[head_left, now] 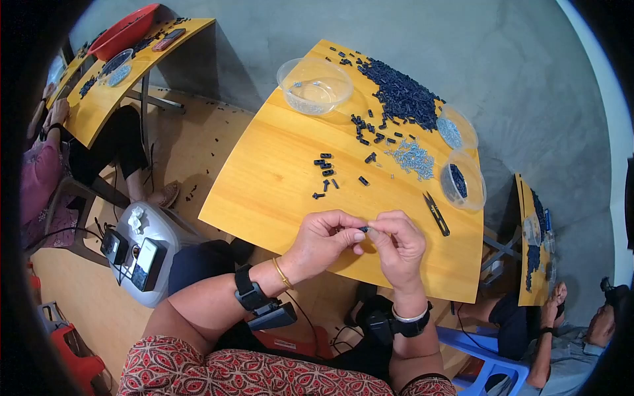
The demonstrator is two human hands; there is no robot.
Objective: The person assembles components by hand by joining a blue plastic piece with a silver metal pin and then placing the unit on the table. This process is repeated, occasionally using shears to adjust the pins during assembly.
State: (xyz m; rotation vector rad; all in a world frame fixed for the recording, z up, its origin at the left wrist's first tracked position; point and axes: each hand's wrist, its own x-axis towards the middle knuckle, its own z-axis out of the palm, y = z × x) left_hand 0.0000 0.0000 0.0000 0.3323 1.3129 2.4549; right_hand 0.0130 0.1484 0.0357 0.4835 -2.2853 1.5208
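Note:
Over the near part of the yellow table [264,168], my left hand [322,239] and my right hand [400,249] meet, both closed in a pinch. Between their fingertips is a small black plastic piece [364,229], mostly covered by the fingers. Just beyond the hands lies a small group of black plastic pieces [326,165], with a few single ones around it. A loose heap of small silver screws [413,160] lies farther off, and behind it spreads a large pile of black pieces [399,92]. Black thread snips [436,215] rest to the right of my right hand.
A clear round bowl [288,89] stands at the far left of the table. Two smaller clear tubs stand at the right edge, one with silver screws [450,133], one with black pieces [458,181]. People sit at other tables left and right. A grey stool [175,254] holds electronic devices.

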